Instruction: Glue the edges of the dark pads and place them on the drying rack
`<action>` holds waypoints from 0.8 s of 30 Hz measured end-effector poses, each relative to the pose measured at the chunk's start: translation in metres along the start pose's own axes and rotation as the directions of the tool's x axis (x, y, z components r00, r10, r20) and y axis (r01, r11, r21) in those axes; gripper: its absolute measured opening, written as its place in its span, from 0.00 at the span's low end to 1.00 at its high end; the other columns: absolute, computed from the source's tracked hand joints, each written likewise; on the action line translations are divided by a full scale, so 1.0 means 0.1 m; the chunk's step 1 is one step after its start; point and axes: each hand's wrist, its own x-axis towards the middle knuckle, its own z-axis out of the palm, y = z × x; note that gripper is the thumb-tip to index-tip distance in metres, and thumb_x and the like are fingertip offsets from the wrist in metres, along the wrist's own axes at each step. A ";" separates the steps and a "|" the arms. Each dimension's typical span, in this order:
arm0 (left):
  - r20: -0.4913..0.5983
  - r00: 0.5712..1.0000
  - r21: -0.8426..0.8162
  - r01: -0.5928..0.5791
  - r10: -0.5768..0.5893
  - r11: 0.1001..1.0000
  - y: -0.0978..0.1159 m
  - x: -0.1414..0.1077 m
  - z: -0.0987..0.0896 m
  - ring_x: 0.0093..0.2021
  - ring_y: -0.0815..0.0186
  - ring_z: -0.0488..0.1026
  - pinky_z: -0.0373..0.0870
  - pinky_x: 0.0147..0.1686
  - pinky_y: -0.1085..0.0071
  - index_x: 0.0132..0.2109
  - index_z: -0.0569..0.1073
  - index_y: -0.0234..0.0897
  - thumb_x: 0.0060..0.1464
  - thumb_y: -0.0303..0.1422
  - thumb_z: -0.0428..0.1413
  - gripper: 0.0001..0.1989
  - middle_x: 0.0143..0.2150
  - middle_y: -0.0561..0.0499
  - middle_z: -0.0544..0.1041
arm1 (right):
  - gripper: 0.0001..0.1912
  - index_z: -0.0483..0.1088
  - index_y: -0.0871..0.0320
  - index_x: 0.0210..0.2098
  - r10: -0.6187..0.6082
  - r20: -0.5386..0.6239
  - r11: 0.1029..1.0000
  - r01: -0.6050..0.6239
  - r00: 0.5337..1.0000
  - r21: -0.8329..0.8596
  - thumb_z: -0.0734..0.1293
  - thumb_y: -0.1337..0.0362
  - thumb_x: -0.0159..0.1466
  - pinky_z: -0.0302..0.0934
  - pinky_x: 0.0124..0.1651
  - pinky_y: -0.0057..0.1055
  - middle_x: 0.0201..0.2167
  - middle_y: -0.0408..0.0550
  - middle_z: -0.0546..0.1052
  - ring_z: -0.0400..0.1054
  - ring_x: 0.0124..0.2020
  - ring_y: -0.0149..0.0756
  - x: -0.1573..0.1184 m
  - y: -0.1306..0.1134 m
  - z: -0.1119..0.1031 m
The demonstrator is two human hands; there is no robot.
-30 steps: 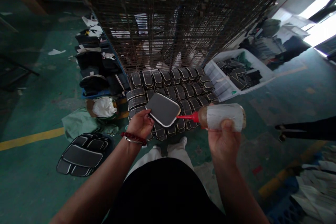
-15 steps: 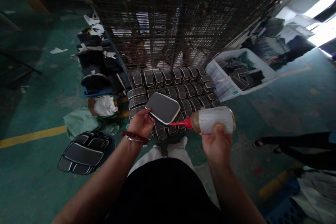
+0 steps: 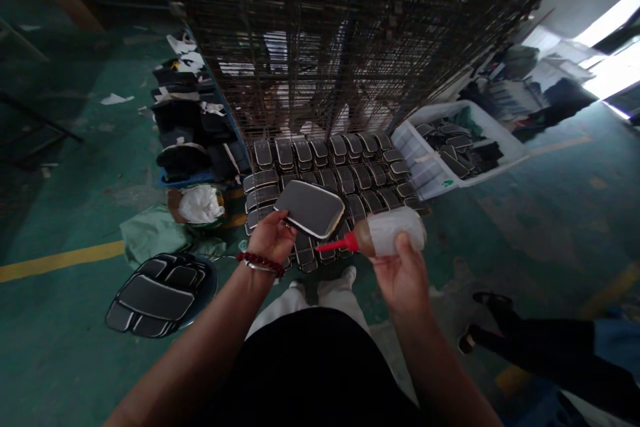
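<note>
My left hand (image 3: 273, 235) pinches the left edge of a dark grey, rounded flat panel (image 3: 311, 208) with a pale rim. In my right hand (image 3: 401, 273) lies a squeeze bottle (image 3: 395, 232), tilted on its side, with a white wrap and brownish contents. Its red nozzle (image 3: 336, 245) points left, just below the panel's lower edge; whether the tip touches the panel I cannot tell. Beneath both hands, rows of similar smaller pieces (image 3: 345, 177) are stacked on a wire rack shelf.
The tall wire rack (image 3: 320, 47) rises ahead. To its right stands a white bin (image 3: 425, 170) of dark pieces. On the left are stacked black pieces (image 3: 183, 120), an opened bag (image 3: 200, 203) and a round tray of panels (image 3: 155, 297). Another person's legs (image 3: 535, 340) appear at right.
The bottle has shifted left and slightly down, its nozzle tip moving along below the panel's lower edge. The panel is tilted slightly differently. The other person's legs have come closer at the right.
</note>
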 end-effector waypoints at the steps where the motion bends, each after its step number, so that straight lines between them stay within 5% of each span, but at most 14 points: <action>1: -0.002 1.000 -0.008 -0.015 0.015 1.000 0.00 0.04 -0.01 0.25 0.67 0.78 0.77 0.25 0.76 0.46 0.74 0.31 0.57 0.14 0.47 0.17 0.26 0.50 0.78 | 0.18 0.76 0.54 0.46 0.120 -0.016 0.990 -0.118 0.993 0.072 0.76 0.54 0.60 0.74 0.34 0.29 0.41 0.49 0.83 0.78 0.41 0.37 0.02 -0.02 0.00; 4: -0.049 0.998 -0.003 -0.026 0.025 1.000 -0.02 0.18 -0.06 0.24 0.68 0.76 0.77 0.25 0.77 0.41 0.73 0.34 0.57 0.14 0.48 0.15 0.26 0.52 0.77 | 0.15 0.75 0.56 0.44 0.318 -0.043 0.912 -0.293 0.947 0.287 0.74 0.53 0.63 0.63 0.21 0.19 0.42 0.49 0.82 0.76 0.37 0.32 0.19 -0.27 0.02; 10: -0.106 0.994 0.033 0.020 -0.016 0.999 -0.14 0.42 -0.26 0.19 0.72 0.68 0.73 0.22 0.77 0.32 0.67 0.37 0.58 0.14 0.49 0.13 0.22 0.56 0.70 | 0.14 0.75 0.52 0.44 0.115 -0.158 0.900 -0.035 0.981 0.435 0.73 0.52 0.63 0.69 0.22 0.22 0.44 0.47 0.82 0.78 0.41 0.38 0.42 -0.94 0.19; 15: -0.132 0.991 0.043 0.035 -0.029 0.998 -0.28 0.56 -0.40 0.22 0.71 0.72 0.74 0.24 0.77 0.32 0.68 0.36 0.59 0.15 0.50 0.13 0.24 0.54 0.73 | 0.08 0.77 0.43 0.37 0.300 -0.309 0.875 -0.132 0.902 0.465 0.69 0.49 0.65 0.74 0.27 0.30 0.45 0.43 0.84 0.80 0.48 0.45 0.27 -1.32 0.38; 17: -0.143 0.989 0.036 0.038 -0.033 0.999 -0.34 0.59 -0.42 0.21 0.72 0.70 0.73 0.23 0.78 0.31 0.68 0.36 0.58 0.14 0.51 0.13 0.23 0.54 0.73 | 0.09 0.77 0.40 0.35 0.210 -0.269 0.888 -0.068 0.940 0.455 0.66 0.48 0.67 0.72 0.27 0.27 0.42 0.39 0.84 0.81 0.45 0.42 0.31 -1.51 0.39; 19: -0.138 0.990 0.022 0.039 -0.035 0.999 -0.39 0.61 -0.40 0.20 0.72 0.70 0.72 0.22 0.78 0.31 0.69 0.36 0.58 0.14 0.52 0.14 0.22 0.54 0.72 | 0.12 0.77 0.41 0.38 -0.043 -0.184 0.910 0.114 0.982 0.398 0.63 0.49 0.70 0.71 0.28 0.23 0.43 0.39 0.84 0.81 0.42 0.35 0.41 -1.64 0.34; 21: -0.117 0.993 0.000 0.033 -0.033 0.999 -0.44 0.61 -0.33 0.21 0.72 0.71 0.74 0.23 0.78 0.31 0.69 0.35 0.59 0.14 0.52 0.14 0.23 0.54 0.73 | 0.15 0.76 0.49 0.44 -0.242 -0.136 0.900 0.274 0.961 0.337 0.60 0.52 0.73 0.70 0.28 0.21 0.42 0.43 0.84 0.80 0.40 0.32 0.50 -1.59 0.24; 24: -0.070 0.997 -0.040 0.020 -0.022 0.999 -0.54 0.56 -0.15 0.23 0.72 0.73 0.77 0.27 0.77 0.31 0.69 0.35 0.60 0.14 0.53 0.14 0.24 0.53 0.75 | 0.16 0.75 0.57 0.46 -0.103 -0.166 0.944 0.149 0.981 0.295 0.67 0.51 0.70 0.67 0.21 0.22 0.39 0.45 0.83 0.78 0.34 0.32 0.46 -1.13 0.01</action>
